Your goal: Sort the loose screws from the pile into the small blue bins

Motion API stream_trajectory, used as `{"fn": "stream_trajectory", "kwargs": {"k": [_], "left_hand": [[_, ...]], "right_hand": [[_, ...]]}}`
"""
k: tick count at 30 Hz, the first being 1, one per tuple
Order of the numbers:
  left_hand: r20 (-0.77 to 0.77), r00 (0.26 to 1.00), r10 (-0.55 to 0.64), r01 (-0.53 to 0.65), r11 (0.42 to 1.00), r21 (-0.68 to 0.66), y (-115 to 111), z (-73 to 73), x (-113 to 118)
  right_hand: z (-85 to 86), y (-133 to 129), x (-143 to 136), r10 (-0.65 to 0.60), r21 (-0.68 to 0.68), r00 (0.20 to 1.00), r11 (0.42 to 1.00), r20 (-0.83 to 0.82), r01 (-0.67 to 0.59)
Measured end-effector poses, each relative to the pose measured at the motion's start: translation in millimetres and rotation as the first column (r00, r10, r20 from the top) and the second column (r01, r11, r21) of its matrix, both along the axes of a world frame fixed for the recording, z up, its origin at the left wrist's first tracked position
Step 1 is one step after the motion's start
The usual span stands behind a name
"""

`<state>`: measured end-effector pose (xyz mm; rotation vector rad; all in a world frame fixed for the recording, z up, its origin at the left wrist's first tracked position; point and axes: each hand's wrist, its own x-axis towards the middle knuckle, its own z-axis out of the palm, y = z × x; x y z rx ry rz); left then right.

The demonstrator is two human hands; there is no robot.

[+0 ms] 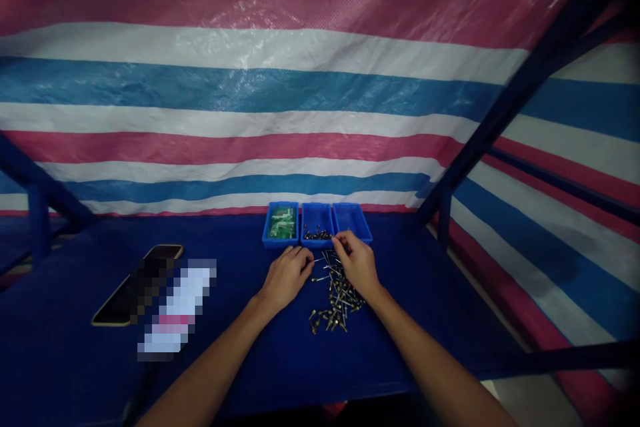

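My left hand (287, 277) is closed in a pinch, with a thin metal pin (319, 259) sticking out from its fingertips to the right. My right hand (359, 263) has thumb and finger pressed together at the front edge of the middle blue bin (317, 212); what sits between them is too small to make out. Partly under the right hand lies a loose pile of metal pins (342, 301) with brass-coloured and dark ends. Inside the middle bin are several small dark pieces (317, 234).
Left of the middle bin, another blue bin (265, 235) holds green and white pieces (283, 223). A third blue bin (353, 217) stands at the right. A phone (113, 303) and a blurred-out white item (187, 297) lie left on the blue table (240, 373). Blue frame bars (493, 121) rise at the sides.
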<state>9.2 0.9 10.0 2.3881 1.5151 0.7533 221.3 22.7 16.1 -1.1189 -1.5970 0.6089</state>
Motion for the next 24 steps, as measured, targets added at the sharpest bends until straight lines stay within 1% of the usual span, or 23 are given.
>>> {"fn": "stream_trajectory", "kwargs": {"k": [5,12,16,18,22,24], "left_hand": [[-0.007,1.000,-0.015,0.015,1.000,0.002,-0.5,0.2,0.1],[0.061,0.998,-0.017,0.017,1.000,0.002,-2.7,1.6,0.1],[0.113,0.994,-0.002,0.002,1.000,0.006,-2.9,0.0,0.0],[0.142,0.990,0.003,-0.003,1.000,0.000,-2.3,-1.7,-0.6],[0.212,0.977,0.022,-0.019,1.000,-0.016,-0.3,-4.3,-1.8],[0.247,0.969,0.020,-0.016,1.000,-0.021,0.6,-4.2,-1.8]], "right_hand": [[-6.3,5.7,1.9,-0.021,0.009,1.000,1.000,0.002,0.021],[-11.1,11.5,4.3,-0.078,0.069,0.978,0.995,0.193,0.066],[-11.1,11.7,5.4,-0.089,0.069,0.952,0.995,0.293,0.072],[-9.6,9.1,6.0,-0.060,0.066,0.947,0.997,0.314,0.041],[-6.6,1.2,6.1,0.109,0.048,0.932,0.990,0.347,-0.134],[-6.0,-1.3,5.4,0.157,0.042,0.920,0.982,0.360,-0.184]]}}
